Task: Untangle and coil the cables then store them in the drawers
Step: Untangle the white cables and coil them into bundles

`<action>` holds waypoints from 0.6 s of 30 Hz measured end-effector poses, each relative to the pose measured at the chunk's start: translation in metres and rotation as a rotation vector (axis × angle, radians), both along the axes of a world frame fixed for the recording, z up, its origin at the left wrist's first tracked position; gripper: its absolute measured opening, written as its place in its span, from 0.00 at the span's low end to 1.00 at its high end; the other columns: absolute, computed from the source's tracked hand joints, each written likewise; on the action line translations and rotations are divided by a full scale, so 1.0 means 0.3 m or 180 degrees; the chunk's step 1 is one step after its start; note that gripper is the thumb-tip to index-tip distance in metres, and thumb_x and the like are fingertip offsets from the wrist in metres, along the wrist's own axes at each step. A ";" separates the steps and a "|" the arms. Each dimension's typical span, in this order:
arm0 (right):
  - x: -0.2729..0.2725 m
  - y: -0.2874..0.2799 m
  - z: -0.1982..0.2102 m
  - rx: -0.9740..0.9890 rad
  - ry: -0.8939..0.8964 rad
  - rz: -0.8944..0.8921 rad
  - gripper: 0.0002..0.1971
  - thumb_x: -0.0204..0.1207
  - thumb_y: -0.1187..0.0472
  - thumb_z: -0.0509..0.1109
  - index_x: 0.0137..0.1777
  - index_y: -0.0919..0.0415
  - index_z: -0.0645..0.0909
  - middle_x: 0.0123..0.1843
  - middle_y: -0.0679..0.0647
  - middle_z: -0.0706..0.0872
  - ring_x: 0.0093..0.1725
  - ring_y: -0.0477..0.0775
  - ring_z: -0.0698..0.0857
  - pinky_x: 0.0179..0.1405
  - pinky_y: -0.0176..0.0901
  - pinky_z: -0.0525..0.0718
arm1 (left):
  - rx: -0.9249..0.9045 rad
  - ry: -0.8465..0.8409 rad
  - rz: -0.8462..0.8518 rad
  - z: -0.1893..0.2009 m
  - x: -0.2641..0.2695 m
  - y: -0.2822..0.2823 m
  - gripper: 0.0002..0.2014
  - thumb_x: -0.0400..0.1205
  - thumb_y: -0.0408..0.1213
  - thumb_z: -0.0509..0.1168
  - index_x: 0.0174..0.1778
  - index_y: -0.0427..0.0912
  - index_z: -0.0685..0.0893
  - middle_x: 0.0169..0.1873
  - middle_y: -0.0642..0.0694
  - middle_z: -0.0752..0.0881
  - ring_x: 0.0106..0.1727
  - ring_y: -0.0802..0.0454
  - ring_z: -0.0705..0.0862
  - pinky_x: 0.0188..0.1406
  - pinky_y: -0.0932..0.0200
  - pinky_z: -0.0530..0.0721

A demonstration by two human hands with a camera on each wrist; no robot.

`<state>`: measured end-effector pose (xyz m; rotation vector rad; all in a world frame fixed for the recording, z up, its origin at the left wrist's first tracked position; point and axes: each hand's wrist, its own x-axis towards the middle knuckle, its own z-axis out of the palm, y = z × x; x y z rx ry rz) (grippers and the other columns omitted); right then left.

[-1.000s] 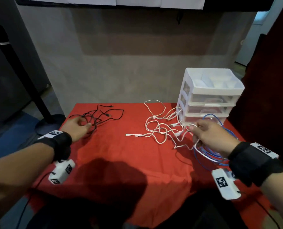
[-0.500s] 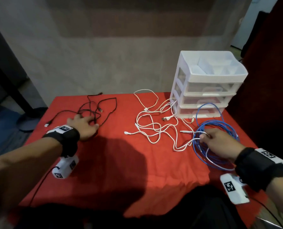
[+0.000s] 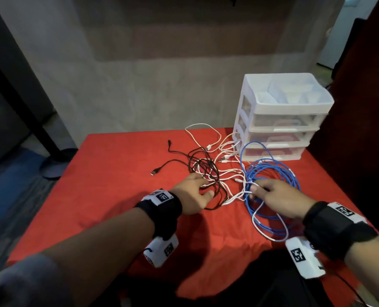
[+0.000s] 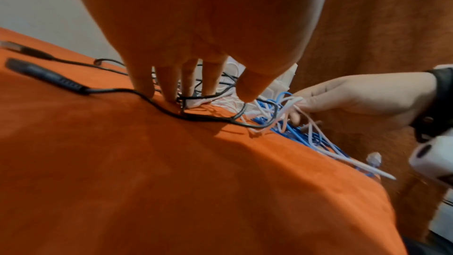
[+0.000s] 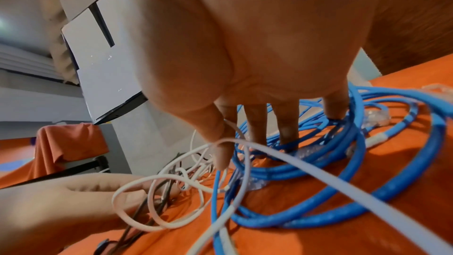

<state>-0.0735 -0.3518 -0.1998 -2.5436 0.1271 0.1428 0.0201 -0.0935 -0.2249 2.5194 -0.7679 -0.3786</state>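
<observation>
A black cable [image 3: 206, 167] lies tangled over white cables [image 3: 206, 129] in the middle of the red tablecloth [image 3: 117, 196]. My left hand [image 3: 204, 185] presses straight fingers down on the black cable [image 4: 117, 89]; the left hand [image 4: 208, 98] has its thumb spread apart. A blue cable [image 3: 279, 171] sits in a loose coil to the right. My right hand [image 3: 256, 188] has its fingers standing inside the blue coil [image 5: 367, 172]. A strand of white cable [image 5: 282, 154] is pinched between the thumb and forefinger of that right hand [image 5: 240, 148].
A white drawer unit [image 3: 283, 111] with three shut clear drawers and an open top tray stands at the back right, touching the cables. Two black plugs [image 3: 155, 172] lie loose left of the tangle. A dark stand base [image 3: 55, 165] sits on the floor beyond the table's left edge.
My left hand has dragged the black cable from the far left into the middle, onto the white cables. My right hand has stayed at the blue coil with the white strand.
</observation>
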 end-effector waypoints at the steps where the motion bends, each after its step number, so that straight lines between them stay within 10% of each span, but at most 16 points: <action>1: -0.005 0.001 0.014 -0.0011 -0.0020 -0.0046 0.18 0.90 0.51 0.62 0.40 0.56 0.84 0.37 0.47 0.87 0.42 0.50 0.85 0.50 0.45 0.80 | -0.0067 -0.0029 0.0058 0.001 0.007 0.011 0.32 0.82 0.57 0.63 0.80 0.46 0.76 0.84 0.46 0.66 0.84 0.52 0.65 0.82 0.67 0.57; 11: -0.127 0.133 0.376 0.0868 -0.1655 -0.0585 0.16 0.91 0.52 0.59 0.45 0.55 0.84 0.28 0.49 0.85 0.27 0.46 0.84 0.35 0.44 0.80 | -0.0621 -0.0266 0.0633 0.055 -0.079 0.258 0.17 0.83 0.51 0.64 0.62 0.48 0.87 0.56 0.51 0.85 0.59 0.53 0.82 0.68 0.58 0.77; 15: -0.177 0.254 0.494 0.1269 -0.1830 -0.0029 0.15 0.92 0.56 0.58 0.50 0.60 0.83 0.22 0.38 0.73 0.22 0.39 0.71 0.25 0.29 0.67 | -0.1946 -0.0250 0.1135 0.065 -0.198 0.245 0.06 0.84 0.45 0.67 0.54 0.58 0.87 0.52 0.47 0.89 0.53 0.49 0.86 0.62 0.59 0.81; 18: -0.194 0.359 0.452 0.0873 -0.1530 0.0556 0.14 0.91 0.56 0.61 0.47 0.58 0.84 0.24 0.40 0.74 0.26 0.40 0.72 0.29 0.30 0.66 | -0.3186 -0.0351 0.1080 0.181 -0.290 0.206 0.15 0.87 0.52 0.56 0.59 0.56 0.87 0.57 0.49 0.90 0.58 0.49 0.87 0.63 0.53 0.82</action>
